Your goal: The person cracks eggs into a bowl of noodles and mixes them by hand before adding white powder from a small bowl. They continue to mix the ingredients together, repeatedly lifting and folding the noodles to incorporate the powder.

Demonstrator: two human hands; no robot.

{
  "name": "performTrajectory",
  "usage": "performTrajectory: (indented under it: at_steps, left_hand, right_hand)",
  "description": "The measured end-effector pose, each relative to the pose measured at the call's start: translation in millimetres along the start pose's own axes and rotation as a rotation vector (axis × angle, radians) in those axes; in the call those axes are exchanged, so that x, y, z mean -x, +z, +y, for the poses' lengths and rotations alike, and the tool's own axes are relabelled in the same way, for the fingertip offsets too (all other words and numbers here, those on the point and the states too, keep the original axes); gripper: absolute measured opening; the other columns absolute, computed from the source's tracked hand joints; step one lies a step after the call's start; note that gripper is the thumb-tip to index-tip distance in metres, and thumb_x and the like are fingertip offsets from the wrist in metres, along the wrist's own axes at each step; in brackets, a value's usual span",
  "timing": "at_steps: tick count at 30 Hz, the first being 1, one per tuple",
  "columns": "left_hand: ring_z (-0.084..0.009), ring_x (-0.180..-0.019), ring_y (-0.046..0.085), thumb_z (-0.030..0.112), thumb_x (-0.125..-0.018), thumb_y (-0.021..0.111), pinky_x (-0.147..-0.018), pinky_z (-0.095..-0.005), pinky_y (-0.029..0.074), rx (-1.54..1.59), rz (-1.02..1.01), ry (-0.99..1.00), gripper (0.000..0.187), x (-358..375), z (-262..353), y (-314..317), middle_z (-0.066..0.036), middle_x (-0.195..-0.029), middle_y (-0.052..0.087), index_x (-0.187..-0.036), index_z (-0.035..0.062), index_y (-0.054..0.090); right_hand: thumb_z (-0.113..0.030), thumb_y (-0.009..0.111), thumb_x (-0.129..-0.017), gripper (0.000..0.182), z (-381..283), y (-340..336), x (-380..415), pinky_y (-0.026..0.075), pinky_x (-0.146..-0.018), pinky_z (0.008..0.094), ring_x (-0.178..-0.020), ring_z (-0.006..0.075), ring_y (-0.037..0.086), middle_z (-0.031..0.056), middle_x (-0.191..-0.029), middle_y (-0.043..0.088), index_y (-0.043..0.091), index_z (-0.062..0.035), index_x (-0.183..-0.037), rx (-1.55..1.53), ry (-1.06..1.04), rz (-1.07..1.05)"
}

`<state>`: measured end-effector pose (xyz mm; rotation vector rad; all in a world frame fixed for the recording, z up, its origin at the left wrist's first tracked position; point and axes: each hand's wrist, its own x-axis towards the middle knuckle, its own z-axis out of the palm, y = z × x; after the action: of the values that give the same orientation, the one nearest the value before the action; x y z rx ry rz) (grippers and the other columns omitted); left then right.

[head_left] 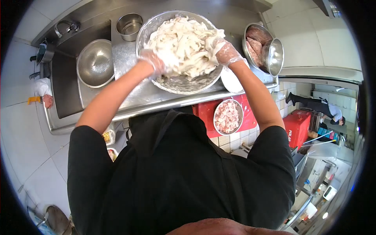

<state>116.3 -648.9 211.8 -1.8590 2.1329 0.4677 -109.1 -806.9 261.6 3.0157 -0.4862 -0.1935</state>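
A big metal bowl [207,84] on the steel counter holds a heap of pale, flour-coated strips [186,43]; their kind I cannot make out. My left hand [154,62], in a clear plastic glove, is at the bowl's left side. Its fingers are blurred and partly covered by white flour and strips. At the right rim, my right hand [228,53], gloved the same way, is closed around some of the strips. Partly under my right forearm lies a white round thing [232,80], beside the bowl.
An empty steel bowl [95,63] sits in the sink at left, near a steel pot [129,26]. To the right, another bowl [250,49] holds raw meat, with a smaller bowl [273,57] against it. Below, cut meat fills a bowl [228,116] on a red surface [203,113].
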Motion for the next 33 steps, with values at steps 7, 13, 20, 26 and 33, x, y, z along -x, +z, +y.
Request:
performTrajectory:
  at_steps: [7,13,20,26,33]
  left_hand:
    - [-0.0313,-0.121,0.036,0.045,-0.078,0.038,-0.099,-0.0484,0.024,0.282,-0.069,-0.148,0.058,-1.0,76.9,0.8,-0.012,-0.129,0.041,-0.124,0.0105,0.044]
    - [-0.0297,-0.1,0.053,0.041,-0.078,0.04,-0.088,-0.0407,0.039,0.421,-0.239,-0.123,0.046,-61.9,68.5,51.7,-0.016,-0.103,0.059,-0.103,0.0075,0.059]
    - [-0.0302,-0.087,0.058,0.021,-0.073,0.047,-0.077,-0.036,0.045,0.56,0.516,0.176,0.028,-86.8,22.6,113.0,-0.017,-0.091,0.061,-0.093,0.0075,0.062]
    - [-0.0273,-0.091,0.057,0.008,-0.074,0.049,-0.078,-0.0329,0.045,0.722,0.65,0.18,0.029,-39.6,21.6,25.8,-0.014,-0.097,0.06,-0.102,0.0032,0.057]
    - [-0.0292,-0.085,0.058,0.023,-0.069,0.054,-0.077,-0.0359,0.046,0.499,1.066,0.143,0.033,-62.2,-4.8,-9.6,-0.014,-0.092,0.062,-0.097,0.007,0.06]
  right_hand:
    - [-0.025,0.05,-0.075,0.039,-0.4,103.8,-5.3,0.043,-0.081,0.035,-0.1,0.0266,0.051,0.0154,-0.109,0.054,0.052,-0.0029,-0.107,0.12,0.07,-0.053]
    - [-0.024,0.049,-0.077,0.038,3.4,141.9,-4.0,0.042,-0.083,0.035,-0.101,0.0265,0.051,0.0151,-0.11,0.053,0.052,-0.0027,-0.108,-0.731,0.445,-0.259]
    - [-0.022,0.047,-0.08,0.036,-51.8,110.1,2.0,0.041,-0.085,0.0351,-0.102,0.0264,0.05,0.0147,-0.112,0.052,0.051,-0.0023,-0.109,-1.921,0.765,-0.022]
    - [-0.02,0.046,-0.082,0.034,-49.2,78.4,-6.0,0.039,-0.087,0.0352,-0.104,0.0264,0.049,0.0144,-0.114,0.051,0.05,-0.0021,-0.11,-1.653,0.629,0.23]
    - [-0.018,0.042,-0.083,0.035,-21.4,14.4,-16.5,0.037,-0.09,0.0356,-0.102,0.03,0.05,0.0152,-0.116,0.051,0.048,-0.0013,-0.113,-0.667,0.266,0.346]
